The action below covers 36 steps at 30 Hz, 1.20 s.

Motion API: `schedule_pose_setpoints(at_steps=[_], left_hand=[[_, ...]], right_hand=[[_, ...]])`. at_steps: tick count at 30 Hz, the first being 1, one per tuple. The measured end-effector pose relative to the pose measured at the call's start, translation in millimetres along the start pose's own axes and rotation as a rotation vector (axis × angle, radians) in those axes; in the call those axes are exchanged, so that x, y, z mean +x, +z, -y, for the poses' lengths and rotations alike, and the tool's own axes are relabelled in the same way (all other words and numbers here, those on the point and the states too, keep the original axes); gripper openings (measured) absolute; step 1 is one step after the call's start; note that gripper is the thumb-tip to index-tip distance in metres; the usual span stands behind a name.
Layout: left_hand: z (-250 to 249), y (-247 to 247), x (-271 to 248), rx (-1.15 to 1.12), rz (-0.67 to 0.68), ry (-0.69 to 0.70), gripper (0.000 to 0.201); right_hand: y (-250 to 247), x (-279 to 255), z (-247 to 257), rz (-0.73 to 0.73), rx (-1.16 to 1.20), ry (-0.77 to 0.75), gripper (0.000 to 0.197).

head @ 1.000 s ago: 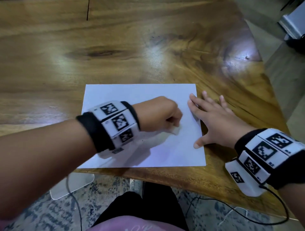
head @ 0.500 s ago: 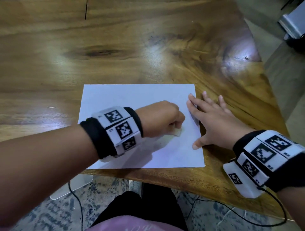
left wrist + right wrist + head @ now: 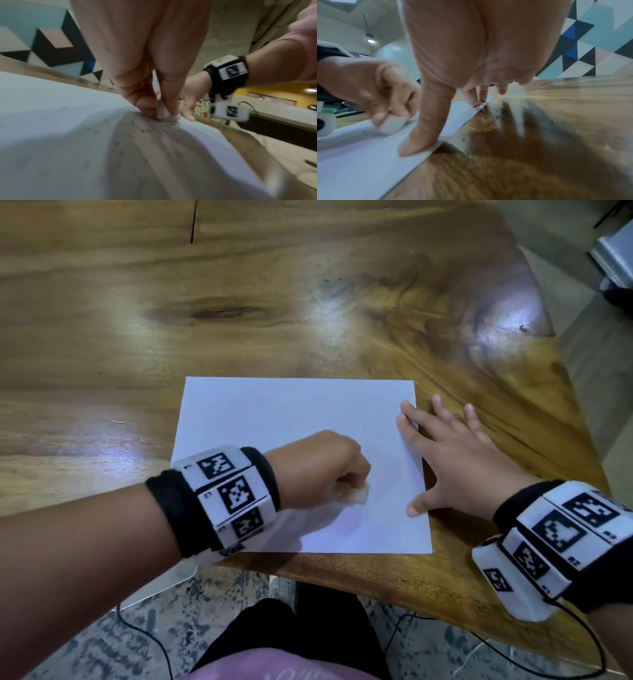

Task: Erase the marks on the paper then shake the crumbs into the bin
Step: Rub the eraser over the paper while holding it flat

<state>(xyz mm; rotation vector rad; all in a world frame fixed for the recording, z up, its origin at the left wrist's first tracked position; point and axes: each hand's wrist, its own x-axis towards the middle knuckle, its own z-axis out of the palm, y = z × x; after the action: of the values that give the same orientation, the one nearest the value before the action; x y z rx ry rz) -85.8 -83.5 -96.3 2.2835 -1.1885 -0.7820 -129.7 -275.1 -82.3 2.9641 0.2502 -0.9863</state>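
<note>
A white sheet of paper (image 3: 274,419) lies near the front edge of the wooden table (image 3: 239,285). My left hand (image 3: 329,470) grips a small white eraser (image 3: 120,497) and presses it on the paper's lower middle; the eraser (image 3: 392,124) shows under the fingertips, also in the left wrist view (image 3: 163,112). Small dark crumbs (image 3: 145,129) lie scattered on the paper near the eraser. My right hand (image 3: 452,460) lies flat with spread fingers on the paper's right edge, thumb (image 3: 419,142) and index finger on the sheet, the rest on the wood. No bin is in view.
The table's right edge (image 3: 565,392) slants away toward the floor. A black cable (image 3: 582,655) hangs from my right wrist below the front edge. A light flat object (image 3: 164,580) sits on the floor under the table. My lap is just below the front edge.
My left hand with the eraser has slid back toward me and slightly left across the paper. The right hand has stayed pressed on the right edge.
</note>
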Motion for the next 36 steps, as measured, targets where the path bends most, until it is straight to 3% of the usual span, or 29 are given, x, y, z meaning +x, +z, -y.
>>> schedule_pose_setpoints(at_steps=[4, 8, 10, 13, 16, 22, 30, 34, 36], left_hand=[[-1.5, 5.9, -15.7, -0.014, 0.122, 0.036, 0.015], [5.9, -11.7, 0.8, 0.024, -0.110, -0.046, 0.009], [8.4, -12.0, 3.5, 0.027, -0.145, -0.069, 0.011], [5.2, 1.5, -11.4, 0.006, -0.032, 0.039, 0.016], [4.3, 4.8, -17.4, 0.014, 0.126, 0.032, 0.009], [-3.0, -21.4, 30.5, 0.127, -0.136, -0.019, 0.011], [-10.5, 4.4, 11.2, 0.085, 0.147, 0.116, 0.011], [-10.4, -10.9, 40.6, 0.113, -0.067, 0.037, 0.008], [-12.3, -7.5, 43.3, 0.111, -0.066, 0.033, 0.006]], right_hand=[[0.0, -0.4, 0.3, 0.003, -0.002, 0.001, 0.121], [0.0, -0.5, -0.2, 0.001, 0.007, -0.008, 0.121], [0.1, -0.2, -0.4, 0.000, -0.001, -0.011, 0.121], [-0.2, -0.2, -0.2, -0.004, -0.010, -0.010, 0.121], [-1.3, -0.9, 1.0, -0.003, -0.022, -0.006, 0.121], [-0.5, -0.9, 3.5, -0.006, -0.022, -0.001, 0.124], [-0.1, -1.5, 3.4, -0.018, -0.026, -0.004, 0.124], [-0.8, -2.2, 4.4, -0.018, -0.023, -0.007, 0.123], [-1.3, -1.9, 4.4, -0.024, -0.021, -0.005, 0.124]])
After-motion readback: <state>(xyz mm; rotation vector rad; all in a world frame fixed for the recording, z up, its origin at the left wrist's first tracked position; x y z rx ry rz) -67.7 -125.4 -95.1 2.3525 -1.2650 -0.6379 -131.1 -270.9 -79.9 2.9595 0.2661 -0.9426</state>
